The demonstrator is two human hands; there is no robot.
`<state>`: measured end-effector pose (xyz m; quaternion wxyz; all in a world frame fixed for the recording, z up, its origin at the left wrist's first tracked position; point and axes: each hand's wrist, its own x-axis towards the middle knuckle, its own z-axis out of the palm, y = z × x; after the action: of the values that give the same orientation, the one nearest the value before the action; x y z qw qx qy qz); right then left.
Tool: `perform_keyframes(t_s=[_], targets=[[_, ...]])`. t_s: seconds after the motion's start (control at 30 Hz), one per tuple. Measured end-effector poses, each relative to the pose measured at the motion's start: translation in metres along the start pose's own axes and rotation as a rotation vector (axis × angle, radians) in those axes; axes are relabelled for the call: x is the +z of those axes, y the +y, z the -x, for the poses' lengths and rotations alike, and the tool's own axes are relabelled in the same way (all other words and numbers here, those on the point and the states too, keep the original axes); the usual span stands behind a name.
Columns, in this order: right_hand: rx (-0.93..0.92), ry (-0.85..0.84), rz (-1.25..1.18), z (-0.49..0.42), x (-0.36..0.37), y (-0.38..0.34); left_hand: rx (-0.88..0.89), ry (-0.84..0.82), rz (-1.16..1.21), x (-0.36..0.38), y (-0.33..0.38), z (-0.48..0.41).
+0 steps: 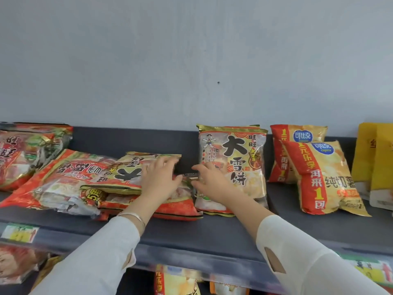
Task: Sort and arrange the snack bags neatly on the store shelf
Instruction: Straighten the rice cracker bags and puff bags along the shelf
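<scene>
As we look across the shelf (191, 237), the left grip (159, 177) rests flat, fingers spread, on the lying yellow bag (129, 171). Just right of it, the right grip (210, 182) is wide and holds nothing, the upright bag (238, 145) behind it.

Flat bags (127, 175) L of upright bag (234, 145)

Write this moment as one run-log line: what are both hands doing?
left hand: flat on lying gold-and-red foil snack bag | right hand: at that bag's right edge, grip unclear
</scene>
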<state>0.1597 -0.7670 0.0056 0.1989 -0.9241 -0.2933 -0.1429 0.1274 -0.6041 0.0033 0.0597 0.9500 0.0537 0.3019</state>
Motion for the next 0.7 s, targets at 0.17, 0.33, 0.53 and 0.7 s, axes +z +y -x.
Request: perform_keyframes(t_s=[0.17,0.33,0.53,0.7], targets=[[0.162,-0.117,-0.317,-0.026,0.019,-0.029,-0.118,-0.158,0.013,0.005,-0.029,0.005],[0.367,-0.158,-0.776,-0.056,0.044,-0.048,-0.080,-0.091,0.000,-0.002,-0.046,0.019],[0.573,-0.066,-1.029,-0.082,0.060,-0.073,-0.026,-0.057,0.109,-0.008,-0.053,0.034],[0.617,0.015,-1.183,-0.077,0.057,-0.075,-0.104,0.010,0.391,-0.021,-0.061,0.033]])
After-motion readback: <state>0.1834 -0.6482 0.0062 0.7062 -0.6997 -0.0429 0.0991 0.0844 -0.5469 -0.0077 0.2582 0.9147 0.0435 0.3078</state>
